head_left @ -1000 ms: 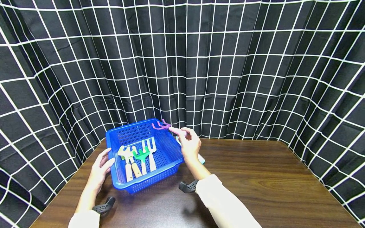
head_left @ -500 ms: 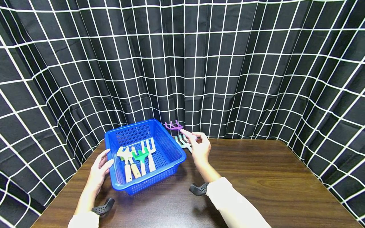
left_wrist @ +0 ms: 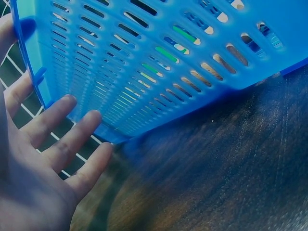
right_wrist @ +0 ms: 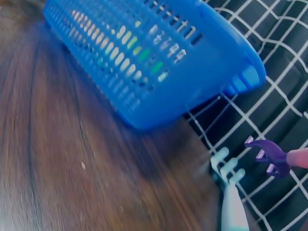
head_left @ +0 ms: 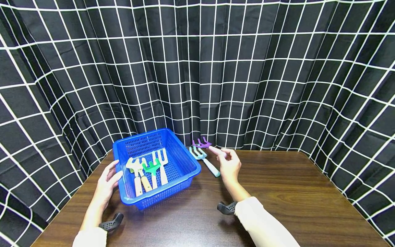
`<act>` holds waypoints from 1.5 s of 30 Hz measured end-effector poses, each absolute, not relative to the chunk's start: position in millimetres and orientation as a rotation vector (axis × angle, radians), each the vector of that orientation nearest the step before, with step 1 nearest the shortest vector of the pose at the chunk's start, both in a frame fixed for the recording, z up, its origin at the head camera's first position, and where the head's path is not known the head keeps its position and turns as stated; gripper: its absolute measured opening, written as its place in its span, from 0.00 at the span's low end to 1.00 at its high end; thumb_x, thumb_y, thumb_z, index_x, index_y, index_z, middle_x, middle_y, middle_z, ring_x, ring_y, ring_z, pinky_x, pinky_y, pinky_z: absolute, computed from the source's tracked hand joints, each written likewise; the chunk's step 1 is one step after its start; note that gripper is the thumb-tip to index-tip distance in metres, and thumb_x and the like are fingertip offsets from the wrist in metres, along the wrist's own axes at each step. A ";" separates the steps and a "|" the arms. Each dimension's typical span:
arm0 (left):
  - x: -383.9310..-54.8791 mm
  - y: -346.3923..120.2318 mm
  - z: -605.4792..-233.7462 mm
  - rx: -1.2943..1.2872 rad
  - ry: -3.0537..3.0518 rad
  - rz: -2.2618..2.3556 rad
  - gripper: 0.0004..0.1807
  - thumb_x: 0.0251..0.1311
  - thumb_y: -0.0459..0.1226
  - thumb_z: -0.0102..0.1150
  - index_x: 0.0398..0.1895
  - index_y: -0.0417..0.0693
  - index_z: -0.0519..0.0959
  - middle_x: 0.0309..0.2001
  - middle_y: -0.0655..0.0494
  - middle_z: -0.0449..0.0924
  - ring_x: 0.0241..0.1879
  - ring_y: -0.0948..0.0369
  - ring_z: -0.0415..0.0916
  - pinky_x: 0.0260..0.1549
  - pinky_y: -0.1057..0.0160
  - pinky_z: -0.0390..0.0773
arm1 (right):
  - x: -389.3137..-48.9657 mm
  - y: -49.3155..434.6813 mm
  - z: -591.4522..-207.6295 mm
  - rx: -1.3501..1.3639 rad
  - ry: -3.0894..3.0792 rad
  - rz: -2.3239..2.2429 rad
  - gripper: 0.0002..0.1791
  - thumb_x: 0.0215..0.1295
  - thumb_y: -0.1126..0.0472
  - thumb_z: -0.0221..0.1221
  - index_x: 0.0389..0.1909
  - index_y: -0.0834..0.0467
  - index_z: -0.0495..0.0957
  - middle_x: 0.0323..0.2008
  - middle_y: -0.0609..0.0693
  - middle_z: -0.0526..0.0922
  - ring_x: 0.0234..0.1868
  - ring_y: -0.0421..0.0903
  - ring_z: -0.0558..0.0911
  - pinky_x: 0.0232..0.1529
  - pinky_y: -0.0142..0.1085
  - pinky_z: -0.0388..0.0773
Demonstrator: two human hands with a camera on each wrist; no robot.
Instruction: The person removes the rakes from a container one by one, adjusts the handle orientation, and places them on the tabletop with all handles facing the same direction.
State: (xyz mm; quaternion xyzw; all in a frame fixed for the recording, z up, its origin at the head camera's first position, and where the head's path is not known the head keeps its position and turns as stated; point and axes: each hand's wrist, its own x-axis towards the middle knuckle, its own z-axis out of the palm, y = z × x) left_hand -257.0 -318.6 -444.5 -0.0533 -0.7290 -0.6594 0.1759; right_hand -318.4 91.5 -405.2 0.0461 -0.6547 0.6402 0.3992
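Head view: the left hand (head_left: 105, 185), fingers loosely spread, touches the blue slotted basket (head_left: 180, 157) at nine o'clock; off its three, the right hand (head_left: 230, 167) pinches a purple hand rake (head_left: 213, 148). Left wrist: basket wall at twelve. Right wrist: mint hand fork (right_wrist: 233, 209) between four and five.

The rake (head_left: 213, 149) pinched in the right hand (head_left: 230, 166) looked smooth and glossy; the fork (head_left: 210, 167) beside that grip, smooth too. Left of it, the basket (head_left: 166, 194) was shiny plastic; beneath, the tabletop (head_left: 284, 192) glossy wood; beyond, the curtain (head_left: 247, 79) matt cloth.
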 end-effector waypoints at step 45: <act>-255.1 -319.5 -445.4 -0.178 -2.067 -1.858 0.29 0.72 0.37 0.50 0.72 0.40 0.57 0.51 0.65 0.73 0.48 0.70 0.76 0.42 0.70 0.75 | -349.7 176.1 -461.2 -0.203 -2.303 1.089 0.12 0.49 0.71 0.66 0.38 0.66 0.82 0.36 0.64 0.83 0.40 0.63 0.79 0.41 0.53 0.69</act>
